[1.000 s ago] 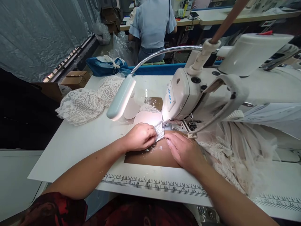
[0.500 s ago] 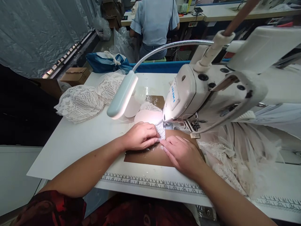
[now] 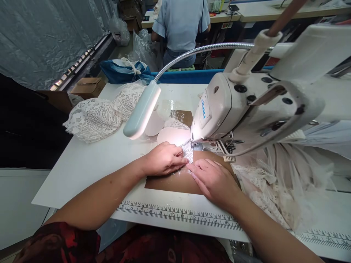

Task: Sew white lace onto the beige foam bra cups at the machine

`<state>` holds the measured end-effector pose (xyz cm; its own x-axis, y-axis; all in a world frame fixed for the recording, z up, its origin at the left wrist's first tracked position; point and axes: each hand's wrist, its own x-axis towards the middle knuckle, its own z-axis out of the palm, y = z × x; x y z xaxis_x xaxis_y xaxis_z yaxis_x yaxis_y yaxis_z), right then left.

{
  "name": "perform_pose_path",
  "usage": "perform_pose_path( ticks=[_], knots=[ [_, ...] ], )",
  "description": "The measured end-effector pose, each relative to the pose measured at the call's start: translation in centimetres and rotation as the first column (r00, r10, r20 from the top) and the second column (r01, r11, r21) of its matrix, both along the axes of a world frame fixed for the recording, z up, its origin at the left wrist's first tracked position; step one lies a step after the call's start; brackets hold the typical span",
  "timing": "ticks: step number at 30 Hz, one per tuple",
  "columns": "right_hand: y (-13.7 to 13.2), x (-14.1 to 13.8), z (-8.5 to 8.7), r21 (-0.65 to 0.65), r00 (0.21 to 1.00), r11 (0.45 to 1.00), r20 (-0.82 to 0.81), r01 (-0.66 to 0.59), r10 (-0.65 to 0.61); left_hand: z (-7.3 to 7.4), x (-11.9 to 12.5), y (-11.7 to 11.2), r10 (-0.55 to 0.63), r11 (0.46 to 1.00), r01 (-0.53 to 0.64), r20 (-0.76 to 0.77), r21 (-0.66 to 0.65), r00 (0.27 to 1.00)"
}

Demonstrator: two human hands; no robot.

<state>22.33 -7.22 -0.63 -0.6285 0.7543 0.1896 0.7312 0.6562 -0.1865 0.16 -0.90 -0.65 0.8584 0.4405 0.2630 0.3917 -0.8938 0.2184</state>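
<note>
**One strip of white lace [image 3: 188,151] is held at the sewing machine [image 3: 216,106]**

In the head view, the lace strip is brought close to the needle end of the machine, just above a brown sheet [image 3: 170,183] laid flat on the white table [image 3: 90,168]. Its upper end is lit brightly; whether it is caught under the presser foot cannot be made out.

The lace is pinched near its lower end by the left hand [image 3: 164,159] – thumb and fingers are drawn narrow, with the knuckles bent. The right hand [image 3: 212,179] is laid palm down over the brown sheet, its fingers kept close together. The lower end of the lace is met by its index fingertip, near the left thumb; whether the cloth is gripped there or only pressed cannot be told.

A smooth pale pad [image 3: 172,136] is set beyond the left hand, and a rounded pale piece [image 3: 154,125] is placed farther left, partly covered by the lamp [image 3: 142,111]. The lamp is carried on a bent metal neck. At the table's left side, a bundle of white lace [image 3: 93,120] is heaped; to the right of the right hand, sheer fabric and lace [image 3: 279,179] are piled in loose folds. Along the near edge, a ruler strip [image 3: 178,215] is fixed. Behind, a co-worker in a light-blue shirt [image 3: 179,25] is seen from the back – seated by another table.
</note>
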Motion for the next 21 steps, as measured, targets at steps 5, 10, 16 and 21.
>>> perform_pose_path(
  ticks=[5,10,16,21],
  knots=[
    [0.08,0.21,0.08,0.014,1.0,1.0,-0.017,-0.005,0.005,0.21,0.32,-0.07,-0.003,1.0,0.005,-0.046,0.03,0.999],
    [0.32,0.69,-0.38,0.097,0.995,0.994,-0.097,0.042,-0.032,0.16,0.4,-0.13,0.004,0.999,-0.002,-0.059,0.041,0.998],
    [0.47,0.43,-0.48,0.1,0.997,0.992,-0.014,0.072,-0.07,0.37,0.36,-0.15,0.018,1.0,-0.018,-0.038,0.02,0.999],
    [0.43,0.37,-0.27,0.095,0.997,0.993,0.02,0.069,-0.071,0.34,0.34,-0.18,0.032,0.999,-0.032,-0.024,-0.007,0.999]
  ],
)
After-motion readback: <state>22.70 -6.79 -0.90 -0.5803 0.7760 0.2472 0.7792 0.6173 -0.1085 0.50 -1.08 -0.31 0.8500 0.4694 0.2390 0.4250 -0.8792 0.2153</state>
